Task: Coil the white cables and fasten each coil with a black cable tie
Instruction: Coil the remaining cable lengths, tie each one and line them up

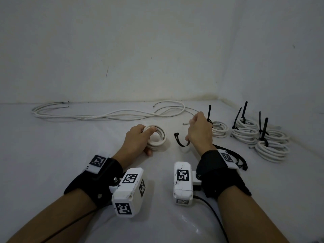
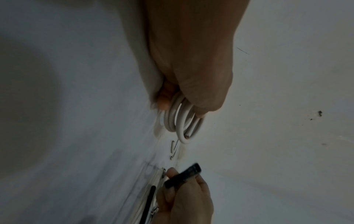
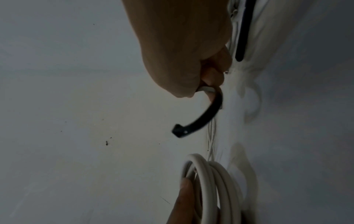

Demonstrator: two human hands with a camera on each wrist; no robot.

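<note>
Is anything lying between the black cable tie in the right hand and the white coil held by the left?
Nothing visible: only bare white tabletop separates the curved black cable tie from the white cable coil.

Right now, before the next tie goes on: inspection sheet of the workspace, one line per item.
Surface: white table, a few dark specks.
Job's things: untied coil in left hand; curved black cable tie in right hand; four tied coils at right, tie tails upright.
Clutter: spare black ties beside the right wrist.
Grippers: left hand grips the coil; right hand grips the tie.
Cables: loose white cables along the back edge, uncoiled.
Surroundings: bare white walls.
</note>
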